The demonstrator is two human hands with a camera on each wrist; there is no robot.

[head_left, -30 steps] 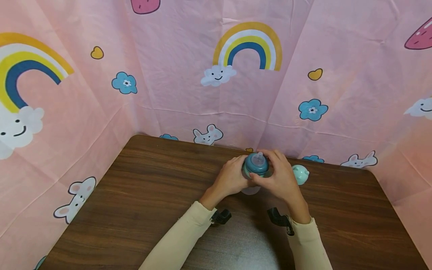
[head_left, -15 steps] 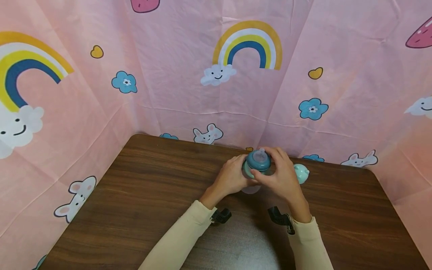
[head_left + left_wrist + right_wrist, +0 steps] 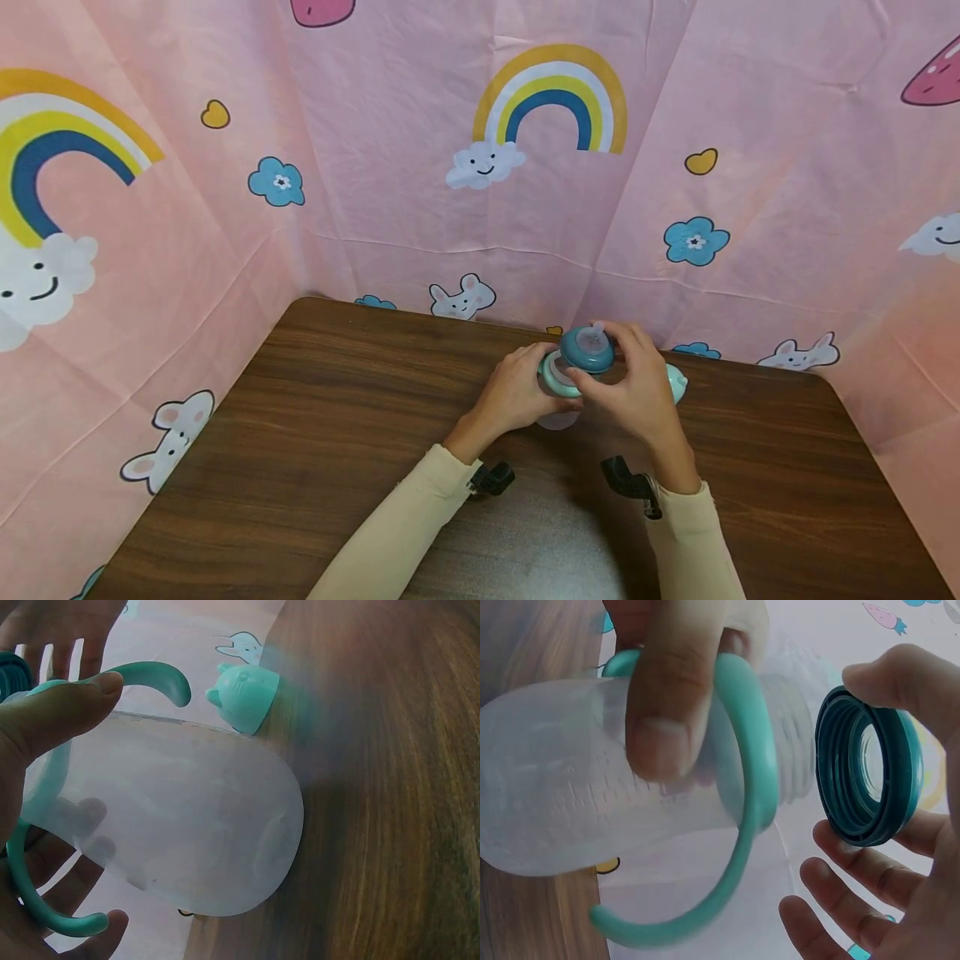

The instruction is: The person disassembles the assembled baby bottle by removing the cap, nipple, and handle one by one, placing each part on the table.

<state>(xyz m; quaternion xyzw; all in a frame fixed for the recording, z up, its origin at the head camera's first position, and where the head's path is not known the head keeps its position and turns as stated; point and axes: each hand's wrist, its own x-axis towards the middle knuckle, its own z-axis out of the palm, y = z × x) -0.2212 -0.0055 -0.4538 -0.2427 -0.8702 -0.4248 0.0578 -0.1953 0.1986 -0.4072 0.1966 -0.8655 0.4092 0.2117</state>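
A translucent baby bottle [image 3: 562,772] with a mint-green two-handled ring [image 3: 751,742] around its neck stands on the table. My left hand [image 3: 512,392] grips it at the neck, thumb on one side and fingers behind. Its threaded mouth is uncovered in the right wrist view. Just off the mouth, my right hand [image 3: 633,387] pinches a dark teal screw collar [image 3: 870,765] between thumb and fingers. A clear nipple [image 3: 592,337] sits in the collar, pointing up. In the head view the collar is tilted above and right of the bottle.
A mint animal-eared cap [image 3: 247,697] stands on the wooden table [image 3: 360,400] to the right of the bottle, partly behind my right hand in the head view. A pink printed cloth [image 3: 405,183] hangs close behind the table's far edge.
The collar with the nipple has come up off the bottle and moved right with my right hand. My left hand stays at the bottle neck.
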